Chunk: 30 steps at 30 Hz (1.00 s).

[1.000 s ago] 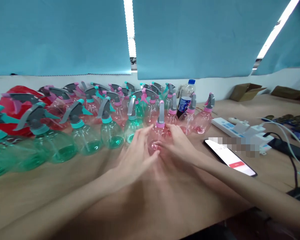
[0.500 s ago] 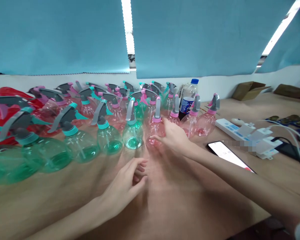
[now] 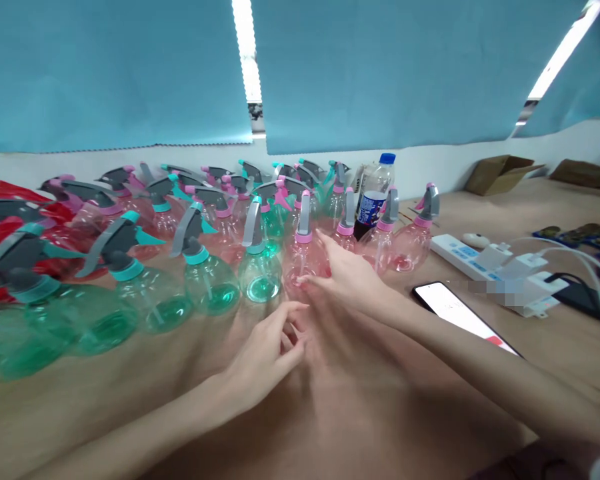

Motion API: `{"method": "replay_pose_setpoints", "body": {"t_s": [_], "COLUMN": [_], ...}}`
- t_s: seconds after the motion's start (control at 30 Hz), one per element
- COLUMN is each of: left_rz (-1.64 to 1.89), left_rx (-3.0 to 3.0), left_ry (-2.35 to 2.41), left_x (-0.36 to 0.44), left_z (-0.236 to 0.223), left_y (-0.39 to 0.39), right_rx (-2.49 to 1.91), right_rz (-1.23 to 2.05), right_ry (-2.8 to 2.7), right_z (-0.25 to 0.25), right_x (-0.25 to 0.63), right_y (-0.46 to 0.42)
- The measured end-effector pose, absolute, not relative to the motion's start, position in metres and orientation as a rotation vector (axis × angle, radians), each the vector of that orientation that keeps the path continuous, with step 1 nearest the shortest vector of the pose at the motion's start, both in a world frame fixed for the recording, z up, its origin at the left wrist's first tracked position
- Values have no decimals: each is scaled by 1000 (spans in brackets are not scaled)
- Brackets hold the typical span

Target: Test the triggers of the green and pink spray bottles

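My right hand (image 3: 350, 280) lies over the front of a pink plastic spray bottle (image 3: 305, 263), with its fingertips wrapped across the bottle's lower body. Grey and pink trigger heads top this bottle and the pink ones around it. My left hand (image 3: 267, 350) rests low on the wooden table (image 3: 380, 393), fingers apart and holding nothing. Nearest to it stands a green-tinted spray bottle (image 3: 260, 280) with a teal collar. Further green bottles (image 3: 153, 300) run leftward in a row, with pink ones (image 3: 225, 230) packed behind them.
A clear water bottle (image 3: 380, 180) and a dark cola bottle (image 3: 367, 213) stand behind the pink bottles. To the right lie a phone (image 3: 460, 310), a white power strip (image 3: 465, 257) with cables, and cardboard boxes (image 3: 500, 175). Red plastic (image 3: 10, 193) sits far left.
My left hand has come off the pink bottle and moved back toward me, staying low over the table. My right hand remains on the bottle. The view has drifted slightly.
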<state>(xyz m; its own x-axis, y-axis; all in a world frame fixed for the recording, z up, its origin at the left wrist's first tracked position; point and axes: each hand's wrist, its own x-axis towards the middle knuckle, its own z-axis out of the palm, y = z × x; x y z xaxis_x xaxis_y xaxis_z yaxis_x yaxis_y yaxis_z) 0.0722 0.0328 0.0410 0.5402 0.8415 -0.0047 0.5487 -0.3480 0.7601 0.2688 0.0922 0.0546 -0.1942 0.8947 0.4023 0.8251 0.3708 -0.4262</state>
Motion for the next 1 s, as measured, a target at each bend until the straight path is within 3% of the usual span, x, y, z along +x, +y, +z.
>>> {"method": "replay_pose_setpoints", "body": {"t_s": [0.33,0.73,1.0], "left_rz": [614,600,775], "left_rx": [1915,1873,1864], "left_ry": [1046,1061,1092], "left_x": [113,122,122], "left_z": [45,43,52], "left_y": [52,54,54], "right_rx": [-1508,-1573,-1535], "right_rz": [42,282,191], "right_ry": [-1777,-1725,-1789], "right_z": [55,48,42], "right_x": [340,315,320], "right_y": [81,117,120]}}
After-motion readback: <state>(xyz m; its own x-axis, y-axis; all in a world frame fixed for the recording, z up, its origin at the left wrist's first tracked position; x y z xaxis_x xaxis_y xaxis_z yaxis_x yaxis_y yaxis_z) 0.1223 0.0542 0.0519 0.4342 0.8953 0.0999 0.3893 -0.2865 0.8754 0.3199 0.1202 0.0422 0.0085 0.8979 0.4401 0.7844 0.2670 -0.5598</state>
